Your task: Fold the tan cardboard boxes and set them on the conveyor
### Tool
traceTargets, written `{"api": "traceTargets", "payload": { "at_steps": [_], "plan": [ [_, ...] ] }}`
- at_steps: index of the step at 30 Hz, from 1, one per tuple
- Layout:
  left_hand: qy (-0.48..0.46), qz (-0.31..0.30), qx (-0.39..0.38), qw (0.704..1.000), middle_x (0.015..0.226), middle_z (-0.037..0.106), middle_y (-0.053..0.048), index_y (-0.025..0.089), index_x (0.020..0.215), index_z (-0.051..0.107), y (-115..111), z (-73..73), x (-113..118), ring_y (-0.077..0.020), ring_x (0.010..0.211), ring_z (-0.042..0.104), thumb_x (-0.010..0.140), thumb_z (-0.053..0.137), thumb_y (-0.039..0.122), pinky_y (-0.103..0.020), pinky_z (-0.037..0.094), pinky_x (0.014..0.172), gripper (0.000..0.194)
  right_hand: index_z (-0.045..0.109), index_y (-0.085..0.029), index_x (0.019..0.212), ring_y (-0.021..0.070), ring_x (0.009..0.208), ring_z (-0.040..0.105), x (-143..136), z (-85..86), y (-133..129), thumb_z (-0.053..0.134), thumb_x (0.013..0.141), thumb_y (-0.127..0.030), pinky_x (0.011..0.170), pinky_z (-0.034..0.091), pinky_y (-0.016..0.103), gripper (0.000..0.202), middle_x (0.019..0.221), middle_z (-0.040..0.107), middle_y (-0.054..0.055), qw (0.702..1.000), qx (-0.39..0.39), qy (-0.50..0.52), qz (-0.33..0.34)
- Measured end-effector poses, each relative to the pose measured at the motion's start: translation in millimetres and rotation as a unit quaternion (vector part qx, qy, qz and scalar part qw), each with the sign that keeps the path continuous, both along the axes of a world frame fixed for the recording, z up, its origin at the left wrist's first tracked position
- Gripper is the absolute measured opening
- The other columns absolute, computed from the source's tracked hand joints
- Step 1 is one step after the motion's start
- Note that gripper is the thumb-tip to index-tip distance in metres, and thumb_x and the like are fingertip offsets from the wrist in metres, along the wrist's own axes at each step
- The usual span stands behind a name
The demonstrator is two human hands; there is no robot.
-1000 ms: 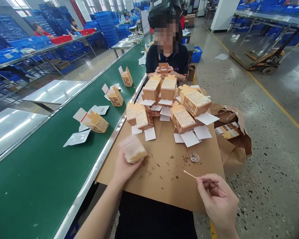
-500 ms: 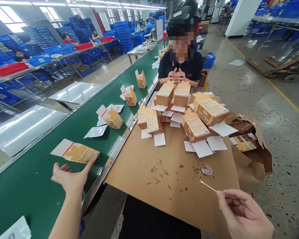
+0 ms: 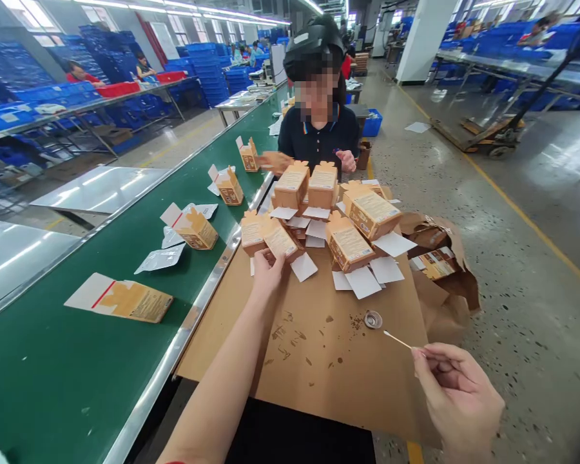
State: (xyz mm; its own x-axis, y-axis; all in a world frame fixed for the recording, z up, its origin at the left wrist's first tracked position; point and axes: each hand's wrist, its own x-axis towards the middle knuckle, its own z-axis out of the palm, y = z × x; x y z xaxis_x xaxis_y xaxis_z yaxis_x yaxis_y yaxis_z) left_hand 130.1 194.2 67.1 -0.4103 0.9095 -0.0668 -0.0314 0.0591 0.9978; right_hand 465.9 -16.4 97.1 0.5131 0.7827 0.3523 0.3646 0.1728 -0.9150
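My left hand (image 3: 267, 270) reaches to the front of the carton pile, its fingers closed on the lower end of a small brown-and-tan carton (image 3: 280, 236). A white flap of that carton sticks out beside my fingers. At the lower right, my right hand (image 3: 457, 390) pinches the stick of a cotton swab (image 3: 397, 339) between thumb and fingers. The swab's white tip points left, just below a small clear round dish (image 3: 372, 319) on the cardboard sheet (image 3: 338, 399). Another carton (image 3: 134, 300) with its white flap out lies on the green conveyor belt (image 3: 38, 380).
Several cartons (image 3: 373, 211) are stacked across the far part of the cardboard. Upright cartons (image 3: 196, 229) and silver pouches (image 3: 160, 258) sit along the belt. A person (image 3: 319, 132) faces me behind the pile. A brown paper bag (image 3: 447, 309) stands at the right, and a metal rail (image 3: 193, 316) edges the belt.
My left hand has left the carton on the belt and taken hold of one at the pile, which has turned slightly. The swab has moved closer to the dish. The person's hands have parted.
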Motion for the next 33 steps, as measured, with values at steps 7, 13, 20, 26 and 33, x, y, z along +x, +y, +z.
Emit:
{"api": "traceTargets", "payload": {
  "at_steps": [7, 13, 20, 26, 33],
  "plan": [
    [-0.119, 0.003, -0.03, 0.992, 0.148, 0.08, -0.015, 0.033, 0.129, 0.044, 1, -9.9, 24, -0.0299, 0.144, 0.081, 0.09, 0.106, 0.035, -0.056, 0.064, 0.129, 0.073, 0.085, -0.025, 0.098, 0.0194, 0.063, 0.079, 1, -17.0, 27, 0.091, 0.107, -0.051, 0.062, 0.071, 0.026, 0.028, 0.079, 0.083, 0.006, 0.995, 0.014, -0.087, 0.04],
    [-0.227, 0.023, -0.008, 0.974, 0.155, 0.077, -0.015, 0.033, 0.138, 0.052, -18, 0.7, 35, -0.0363, 0.153, 0.076, 0.064, 0.113, 0.022, -0.059, 0.063, 0.13, 0.097, 0.084, -0.026, 0.099, 0.02, 0.063, 0.077, -2, -26.3, 43, 0.086, 0.105, -0.049, 0.061, 0.07, 0.029, 0.024, 0.078, 0.081, 0.005, 0.993, -0.034, -0.09, 0.068],
    [-0.211, -0.145, -0.092, 0.962, 0.15, 0.084, -0.012, 0.03, 0.145, 0.066, -112, 3.9, 13, -0.0415, 0.148, 0.078, 0.065, 0.111, 0.037, -0.059, 0.066, 0.123, 0.092, 0.084, -0.025, 0.095, 0.0194, 0.061, 0.075, -11, -30.3, 49, 0.083, 0.103, -0.054, 0.059, 0.067, 0.029, 0.03, 0.078, 0.082, 0.005, 0.99, -0.068, -0.091, 0.083],
    [-0.181, -0.191, -0.126, 0.957, 0.149, 0.084, -0.013, 0.029, 0.134, 0.065, -113, 3.5, 28, -0.039, 0.149, 0.078, 0.071, 0.115, 0.051, -0.057, 0.064, 0.126, 0.084, 0.083, -0.025, 0.095, 0.0175, 0.065, 0.075, -42, -14.8, 13, 0.086, 0.107, -0.037, 0.064, 0.067, 0.027, 0.016, 0.081, 0.08, 0.004, 0.996, -0.018, -0.038, 0.08],
    [-0.116, -0.216, -0.111, 0.963, 0.142, 0.086, -0.012, 0.028, 0.133, 0.064, -112, 9.7, 16, -0.0376, 0.138, 0.083, 0.068, 0.119, 0.053, -0.056, 0.067, 0.12, 0.088, 0.08, -0.027, 0.089, 0.0166, 0.061, 0.07, -113, -33.7, 13, 0.078, 0.105, -0.035, 0.059, 0.063, 0.027, 0.018, 0.076, 0.077, 0.001, 0.983, -0.054, -0.012, 0.174]
  ]
}}
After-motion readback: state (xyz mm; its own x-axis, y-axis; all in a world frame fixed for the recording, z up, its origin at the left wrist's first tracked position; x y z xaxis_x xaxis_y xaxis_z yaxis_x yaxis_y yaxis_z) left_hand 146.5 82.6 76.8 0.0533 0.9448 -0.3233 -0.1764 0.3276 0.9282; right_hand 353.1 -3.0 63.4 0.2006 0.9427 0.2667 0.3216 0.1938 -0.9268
